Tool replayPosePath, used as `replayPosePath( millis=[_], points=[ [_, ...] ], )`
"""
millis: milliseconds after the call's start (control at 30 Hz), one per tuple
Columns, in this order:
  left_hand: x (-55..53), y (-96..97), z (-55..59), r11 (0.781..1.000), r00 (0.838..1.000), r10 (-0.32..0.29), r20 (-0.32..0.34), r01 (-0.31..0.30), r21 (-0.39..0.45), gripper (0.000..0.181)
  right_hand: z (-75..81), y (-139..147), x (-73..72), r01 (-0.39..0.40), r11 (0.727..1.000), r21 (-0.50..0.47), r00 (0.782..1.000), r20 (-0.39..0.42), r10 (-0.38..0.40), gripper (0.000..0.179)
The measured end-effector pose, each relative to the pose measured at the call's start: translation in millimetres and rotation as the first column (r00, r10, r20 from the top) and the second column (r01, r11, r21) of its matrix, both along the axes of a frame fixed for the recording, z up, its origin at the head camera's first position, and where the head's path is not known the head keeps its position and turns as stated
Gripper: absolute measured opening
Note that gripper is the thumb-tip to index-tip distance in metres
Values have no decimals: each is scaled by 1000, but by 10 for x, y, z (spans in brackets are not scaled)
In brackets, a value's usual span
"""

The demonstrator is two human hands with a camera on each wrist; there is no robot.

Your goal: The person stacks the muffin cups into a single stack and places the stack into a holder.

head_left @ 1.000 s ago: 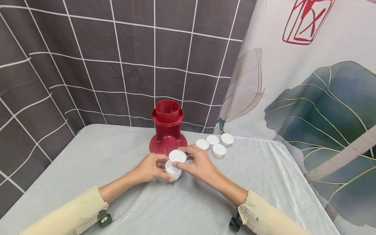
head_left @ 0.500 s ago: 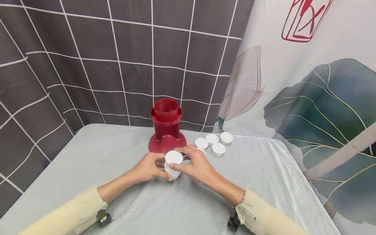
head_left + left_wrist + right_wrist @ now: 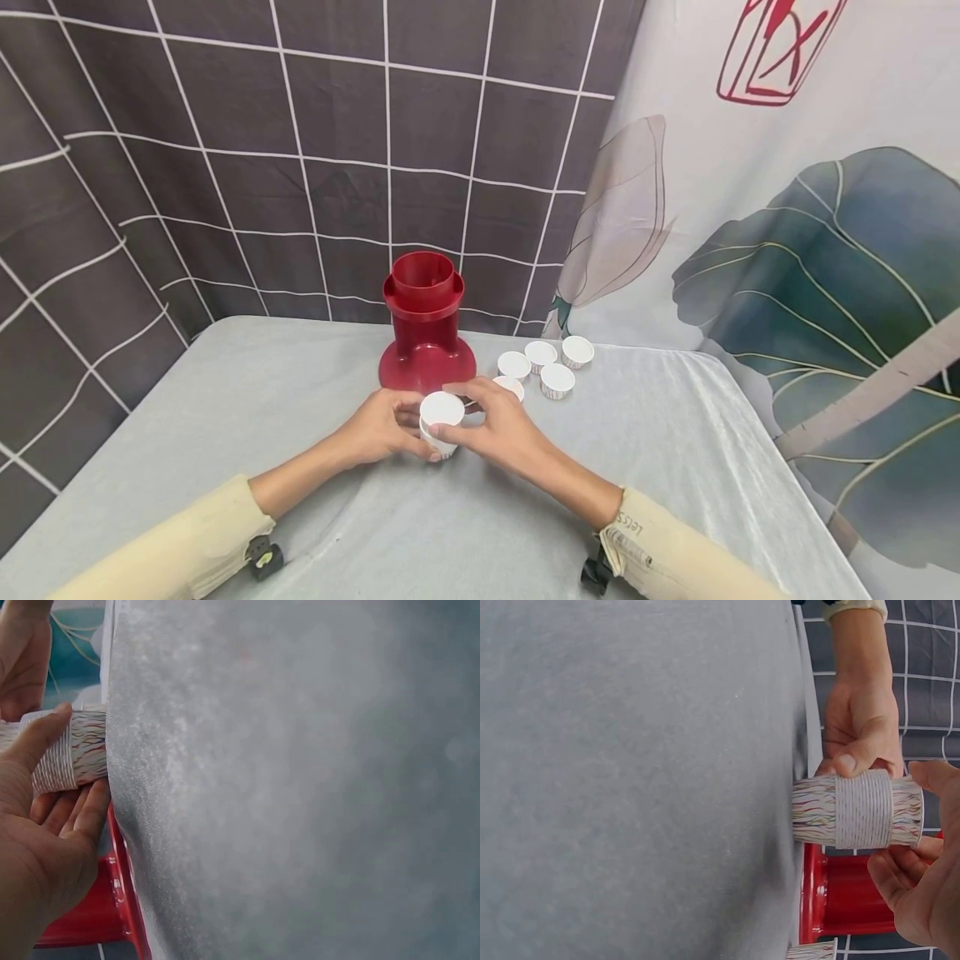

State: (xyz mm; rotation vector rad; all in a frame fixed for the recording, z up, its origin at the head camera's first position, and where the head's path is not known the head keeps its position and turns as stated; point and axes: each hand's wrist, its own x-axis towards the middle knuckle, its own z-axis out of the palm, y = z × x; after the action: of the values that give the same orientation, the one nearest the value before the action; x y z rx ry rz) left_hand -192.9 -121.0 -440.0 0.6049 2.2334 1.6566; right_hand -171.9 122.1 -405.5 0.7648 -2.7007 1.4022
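A stack of white paper baking cups (image 3: 438, 443) with coloured streaks stands upright on the cloth, its middle a band of tightly nested rims in the right wrist view. My left hand (image 3: 386, 428) grips it from the left, thumb in front and fingers behind. On top sits another paper baking cup (image 3: 907, 814), seated in the stack with its streaked upper wall exposed. From the right, my right hand (image 3: 498, 423) pinches that top cup at its rim between thumb and fingers. In the left wrist view the stack (image 3: 64, 754) lies sideways in frame.
Just behind the hands stands a red plastic holder (image 3: 426, 329) with a round tube top and wide base. Several loose baking cups (image 3: 557, 382) sit to its right, one (image 3: 510, 386) close behind my right fingers. A grey cloth (image 3: 315, 525) covers the table; curtains hang behind.
My right hand has moved left and down with its cup, from above the back right of the stack to inside its top. My left hand keeps its grip.
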Motion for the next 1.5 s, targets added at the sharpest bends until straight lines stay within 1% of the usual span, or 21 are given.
replayPosePath(
  millis=[167, 400, 500, 667, 933, 1200, 1500],
  points=[
    [-5, 6, 11, 1000, 1000, 4, -1, -4, -7, 52, -39, 10, -2, -18, 1000, 6, 1000, -6, 18, 50],
    [-4, 5, 19, 1000, 1000, 9, 9, -9, -21, 53, -77, 20, -2, -27, 1000, 13, 1000, 9, 27, 51],
    [-5, -2, 15, 1000, 1000, 6, -4, -6, -28, 53, -93, 23, -1, -27, 1000, 17, 999, 22, 26, 53],
    [-14, -10, 7, 999, 1000, 6, -14, -6, -35, 52, -118, 17, 0, -24, 1000, 0, 999, 35, 24, 53],
    [-5, -13, 12, 999, 1000, 19, 7, -19, -36, 52, -138, -7, -7, -17, 999, -31, 998, 60, 19, 47],
    [-6, -23, 12, 999, 1000, 14, -9, -14, -41, 51, -154, -18, -33, -10, 999, -37, 996, 89, 13, 43],
    [-23, -26, -16, 999, 1000, 15, -21, -16, -43, 52, -162, -31, -72, -16, 997, -75, 991, 134, 26, 41]
  ],
)
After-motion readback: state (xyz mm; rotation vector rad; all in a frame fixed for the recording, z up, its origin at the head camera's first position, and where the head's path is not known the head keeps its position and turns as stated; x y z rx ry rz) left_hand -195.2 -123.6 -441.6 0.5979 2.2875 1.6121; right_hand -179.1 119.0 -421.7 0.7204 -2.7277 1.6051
